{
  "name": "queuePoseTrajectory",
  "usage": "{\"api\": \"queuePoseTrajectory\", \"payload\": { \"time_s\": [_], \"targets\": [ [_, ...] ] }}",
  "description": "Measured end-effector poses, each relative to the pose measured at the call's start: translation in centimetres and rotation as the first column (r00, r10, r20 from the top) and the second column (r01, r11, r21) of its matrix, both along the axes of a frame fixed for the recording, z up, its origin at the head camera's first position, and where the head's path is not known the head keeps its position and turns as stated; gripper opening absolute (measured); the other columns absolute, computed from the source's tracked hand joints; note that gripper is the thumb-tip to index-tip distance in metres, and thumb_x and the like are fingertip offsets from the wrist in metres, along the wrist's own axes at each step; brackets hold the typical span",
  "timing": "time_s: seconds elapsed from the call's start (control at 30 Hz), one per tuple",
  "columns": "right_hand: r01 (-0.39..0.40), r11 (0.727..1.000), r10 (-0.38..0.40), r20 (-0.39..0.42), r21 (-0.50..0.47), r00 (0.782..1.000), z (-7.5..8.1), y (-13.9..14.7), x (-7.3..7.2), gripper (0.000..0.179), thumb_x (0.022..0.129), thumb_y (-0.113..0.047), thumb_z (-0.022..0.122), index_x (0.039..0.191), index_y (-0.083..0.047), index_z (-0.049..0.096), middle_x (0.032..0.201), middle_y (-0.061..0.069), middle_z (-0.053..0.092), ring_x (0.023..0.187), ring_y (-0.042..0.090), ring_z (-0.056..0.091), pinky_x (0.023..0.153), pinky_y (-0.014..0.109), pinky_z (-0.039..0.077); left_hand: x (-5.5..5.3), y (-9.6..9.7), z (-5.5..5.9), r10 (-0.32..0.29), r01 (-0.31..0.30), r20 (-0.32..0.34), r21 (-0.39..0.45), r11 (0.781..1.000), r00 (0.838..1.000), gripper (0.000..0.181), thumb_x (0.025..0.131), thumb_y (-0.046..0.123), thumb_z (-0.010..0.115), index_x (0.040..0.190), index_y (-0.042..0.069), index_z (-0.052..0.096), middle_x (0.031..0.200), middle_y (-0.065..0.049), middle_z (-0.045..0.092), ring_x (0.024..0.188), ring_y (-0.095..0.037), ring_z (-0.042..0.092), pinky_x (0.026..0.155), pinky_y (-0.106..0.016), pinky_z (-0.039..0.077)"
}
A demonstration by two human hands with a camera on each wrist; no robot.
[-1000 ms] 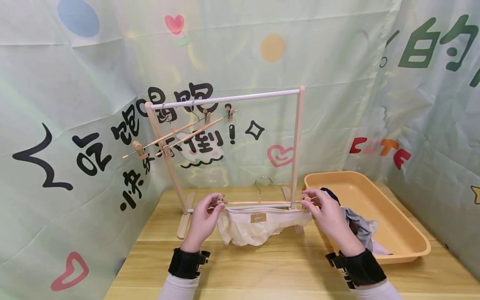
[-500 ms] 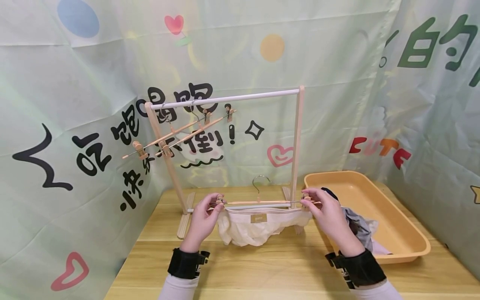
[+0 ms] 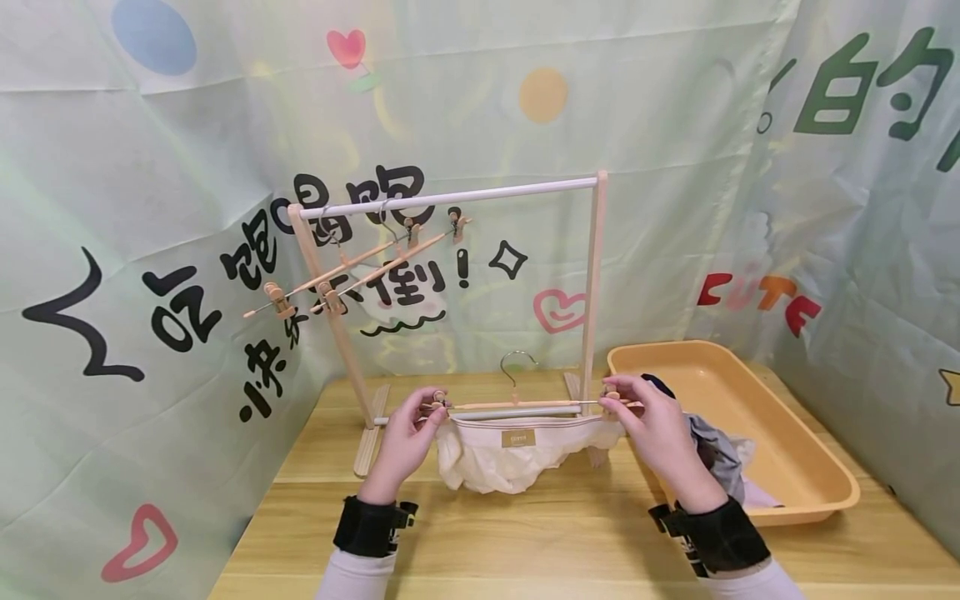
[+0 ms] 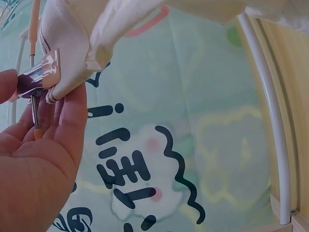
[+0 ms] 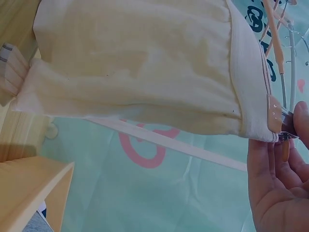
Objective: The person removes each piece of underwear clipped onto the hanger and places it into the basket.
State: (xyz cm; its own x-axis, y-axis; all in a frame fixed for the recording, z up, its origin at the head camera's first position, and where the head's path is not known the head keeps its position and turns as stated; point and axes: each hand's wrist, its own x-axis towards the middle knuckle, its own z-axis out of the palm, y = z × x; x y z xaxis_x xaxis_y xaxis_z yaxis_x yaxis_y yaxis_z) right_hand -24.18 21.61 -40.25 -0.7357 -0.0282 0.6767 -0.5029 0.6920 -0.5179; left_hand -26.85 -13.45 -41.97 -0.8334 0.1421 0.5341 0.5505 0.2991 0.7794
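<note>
A cream garment [image 3: 495, 468] with a stitched waistband and a small tan label [image 3: 518, 438] hangs from a clip hanger [image 3: 487, 406], its metal hook pointing up. My left hand [image 3: 406, 439] pinches the left clip between thumb and fingers; in the left wrist view that clip [image 4: 51, 70] bites the waistband's corner. The right hand [image 3: 660, 429] grips the other end likewise. Seen from the right wrist, the peach clip [image 5: 274, 113] sits on the waistband edge, thumb on its lever and fingers behind. Cloth droops in folds between both hands, above the table.
Just behind the garment stands a wooden rack [image 3: 597, 283] with a white top rail [image 3: 487, 194]. Two bare clip hangers [image 3: 390, 267] hang at its left. A yellow tray [image 3: 795, 442] on the right holds crumpled clothes [image 3: 720, 454]. Printed fabric surrounds the wooden table [image 3: 525, 550].
The hanger's hook has shifted slightly to the left. Both hands stay almost where they were, with the clips still between their fingers.
</note>
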Motion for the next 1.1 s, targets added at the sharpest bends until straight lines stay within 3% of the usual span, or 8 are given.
{"api": "queuePoseTrajectory", "payload": {
  "time_s": [0.3,0.53,0.67,0.8,1.0,1.1],
  "targets": [
    [0.01,1.0,-0.01,-0.007,0.004,1.0,0.0,-0.2,0.1,0.027,0.086,-0.018,0.069,0.11,-0.008,0.064,0.091,0.006,0.068,0.083,0.016,0.061,0.066,0.043,0.059,-0.1,-0.2,0.0,-0.015,0.016,0.061,-0.006,1.0,0.998,0.026,0.093,0.012,0.059,0.118,0.006,0.059,0.11,-0.019,0.063,0.095,-0.024,0.064,0.083,-0.046,0.056],
    [0.008,1.0,-0.007,-0.015,0.005,1.0,0.1,-0.2,0.1,0.027,0.086,-0.017,0.069,0.111,-0.008,0.064,0.091,0.005,0.067,0.082,0.015,0.061,0.066,0.043,0.058,1.8,0.4,2.3,-0.03,0.031,0.034,-0.028,0.999,0.999,0.027,0.093,0.002,0.056,0.119,-0.006,0.056,0.11,-0.028,0.061,0.095,-0.034,0.062,0.083,-0.053,0.054],
    [0.01,1.0,-0.01,-0.014,0.007,1.0,0.2,-0.2,0.3,0.027,0.086,-0.017,0.069,0.111,-0.009,0.064,0.091,0.005,0.067,0.083,0.015,0.06,0.066,0.043,0.058,2.0,0.5,2.5,-0.012,0.013,0.038,-0.045,0.999,0.999,0.029,0.091,0.003,0.059,0.119,-0.005,0.057,0.109,-0.029,0.062,0.096,-0.034,0.061,0.083,-0.056,0.053],
    [0.014,1.0,-0.013,-0.015,0.012,1.0,0.2,-0.3,0.4,0.028,0.085,-0.017,0.069,0.111,-0.009,0.064,0.093,0.006,0.067,0.083,0.015,0.061,0.066,0.043,0.058,2.0,0.6,2.4,0.012,-0.011,0.019,-0.071,0.997,1.0,0.029,0.09,0.003,0.061,0.118,-0.005,0.058,0.107,-0.029,0.063,0.095,-0.034,0.06,0.082,-0.056,0.052],
    [0.019,1.0,-0.018,-0.025,0.025,1.0,0.3,-0.4,0.5,0.028,0.084,-0.017,0.07,0.11,-0.01,0.064,0.093,0.005,0.067,0.083,0.015,0.061,0.065,0.042,0.058,2.0,0.6,2.4,0.057,-0.053,0.048,-0.074,0.996,0.997,0.031,0.09,0.006,0.061,0.12,-0.003,0.058,0.114,-0.026,0.063,0.102,-0.036,0.058,0.087,-0.062,0.046],
    [0.02,0.999,-0.019,-0.024,0.03,1.0,0.3,-0.4,0.6,0.028,0.085,-0.018,0.07,0.111,-0.01,0.064,0.093,0.005,0.066,0.083,0.015,0.061,0.065,0.042,0.057,1.1,0.3,1.3,0.081,-0.077,0.046,-0.088,0.993,0.996,0.033,0.091,0.012,0.062,0.122,0.001,0.058,0.118,-0.023,0.062,0.107,-0.034,0.055,0.092,-0.062,0.044]
  ]
}}
